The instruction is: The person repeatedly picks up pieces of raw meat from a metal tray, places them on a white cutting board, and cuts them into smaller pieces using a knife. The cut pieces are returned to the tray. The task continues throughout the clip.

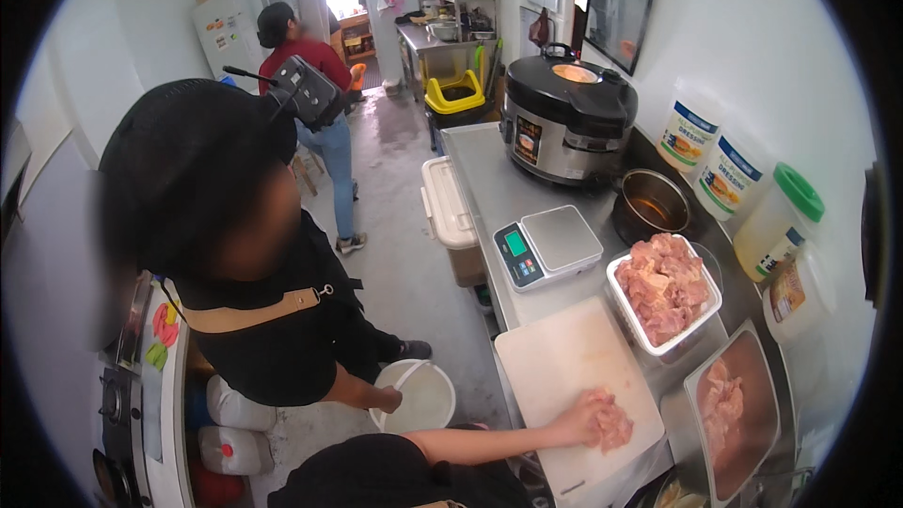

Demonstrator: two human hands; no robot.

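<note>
My left hand rests on a piece of raw meat, which looks like chicken, with its fingers curled over the near side. That meat lies on a white cutting board on the steel counter. My right hand is out of view. Just beyond the board, a white plastic tub is heaped with raw meat pieces. To its right in the picture, a deep steel pan holds more raw meat. A digital kitchen scale with a lit display stands past the board.
A large rice cooker, a dark pot with brown liquid and several plastic jars line the wall. One co-worker close by grips a white bucket; another person stands farther back. A lidded bin stands beside the counter.
</note>
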